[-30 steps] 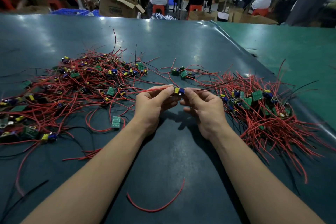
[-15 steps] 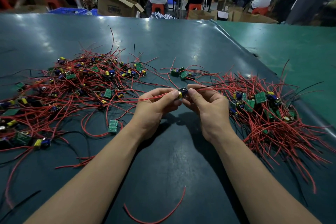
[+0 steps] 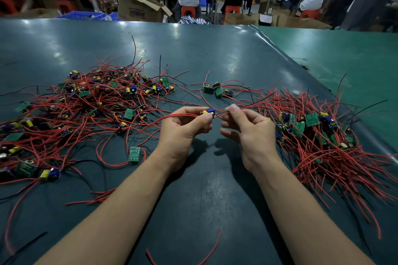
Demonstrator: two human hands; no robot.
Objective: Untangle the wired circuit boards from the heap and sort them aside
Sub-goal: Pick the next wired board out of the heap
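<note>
**Gently now: freeing one board's leads without dragging the heap along**

Right between the two hands sits a small green circuit board with a blue and yellow component on top (image 3: 208,112), held clear above the dark teal counter (image 3: 193,54). The left hand (image 3: 183,133) pinches the board itself, thumb and forefinger closed on it, with a bundle of its red leads (image 3: 178,116) running out to the left under the fingers. The right hand (image 3: 249,133) has thumb and forefinger closed on the thin red and black wires (image 3: 252,105) trailing to the right; its other fingers curl loosely and hold nothing.

To do this step well, I would keep the left pinch on the board's body, not on the component, and let the right fingers slide outward along the wires rather than tug. Those wires seem to run toward the sorted pile of red-wired boards on the right (image 3: 318,135), so a hard pull could snag that pile. Whether any leads still loop into the big tangled heap of boards and red wires on the left (image 3: 90,109) I cannot tell; lifting the board slightly should show it. Once free, it probably belongs on the right-hand pile.
</note>
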